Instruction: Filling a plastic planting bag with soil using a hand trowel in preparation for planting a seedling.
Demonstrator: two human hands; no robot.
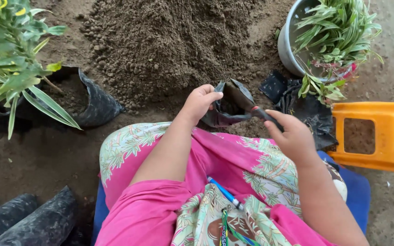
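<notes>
A small black plastic bag (228, 107), crumpled and open-mouthed, sits above the person's knees before the soil heap (169, 41). The left hand (200, 102) pinches its rim with closed fingers; the right hand (292, 136) grips a trowel (251, 107) dipping inside. A grey pot (288, 45) holds leafy plants.

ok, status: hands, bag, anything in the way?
Left hand pinching the black grow bag rim. Right hand holding a trowel inside it. Soil pile just beyond; nothing blocking.

1. Bare earth ground (46, 155), dark and crumbly.
2. A large soil heap (169, 41) at top centre.
3. A black planted grow bag (87, 98) left, a grey pot (290, 50) and an orange stool (379, 136) right.
</notes>
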